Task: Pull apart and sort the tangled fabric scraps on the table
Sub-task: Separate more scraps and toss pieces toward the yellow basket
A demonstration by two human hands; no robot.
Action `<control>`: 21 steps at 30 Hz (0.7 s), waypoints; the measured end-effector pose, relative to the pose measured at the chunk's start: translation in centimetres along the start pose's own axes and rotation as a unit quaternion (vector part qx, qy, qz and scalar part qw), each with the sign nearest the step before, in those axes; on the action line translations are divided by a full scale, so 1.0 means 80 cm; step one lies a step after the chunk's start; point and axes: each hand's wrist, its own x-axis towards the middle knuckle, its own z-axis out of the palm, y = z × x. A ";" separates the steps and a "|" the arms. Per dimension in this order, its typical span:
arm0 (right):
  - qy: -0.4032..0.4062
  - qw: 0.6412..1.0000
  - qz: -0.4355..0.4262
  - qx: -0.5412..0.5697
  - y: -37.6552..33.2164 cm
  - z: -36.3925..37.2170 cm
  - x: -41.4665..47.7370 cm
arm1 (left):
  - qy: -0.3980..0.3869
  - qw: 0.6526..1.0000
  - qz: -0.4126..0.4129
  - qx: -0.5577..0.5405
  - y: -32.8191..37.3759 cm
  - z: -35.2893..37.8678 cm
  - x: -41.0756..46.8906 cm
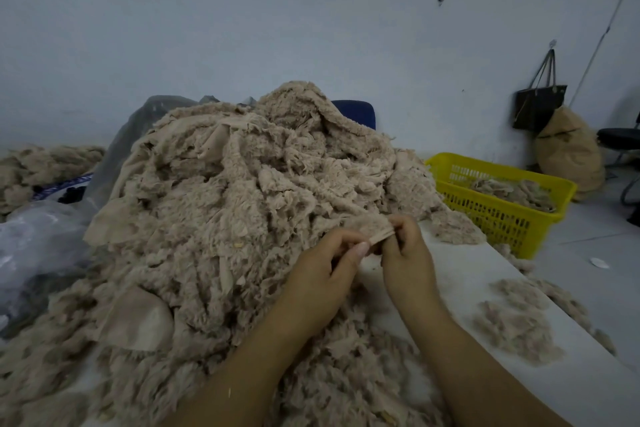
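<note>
The huge tangled heap of beige, fluffy fabric scraps (242,201) covers most of the white surface (464,274) and rises well above the hands. Its near slope looks loose. A hard tug on anything still caught in it would likely drag neighbouring pieces down over the bare working strip, or push more off the right edge, where some fluff already hangs.

The yellow slotted plastic basket (498,215) stands lower, beyond the surface's right edge, and is partly filled with similar scraps. A careless toss could fall short of it.

The small loose pile of pale fluffy scraps (516,326) lies on the surface to the right, well apart from the heap. It sits close to the edge, so a sweeping forearm could scatter it or mix it back in.

The left hand (322,270) and right hand (408,253) meet in front of the heap, each pinching one end of a thin beige fabric strip (377,232) with curled fingers. The strip looks flimsy, and pulling too fast may tear it rather than separate it cleanly. Whether it is still attached to the heap cannot be told.
</note>
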 end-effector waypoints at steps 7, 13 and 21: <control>0.105 0.974 0.163 0.118 0.013 -0.037 0.025 | 0.122 0.988 -0.083 -0.049 -0.020 -0.027 0.005; -0.208 0.917 0.186 0.285 -0.009 -0.006 -0.001 | 0.001 0.947 -0.257 -0.192 -0.021 -0.014 0.005; -0.108 0.971 0.209 0.045 -0.019 -0.001 -0.007 | 0.030 0.726 -0.258 -0.637 -0.034 -0.038 0.016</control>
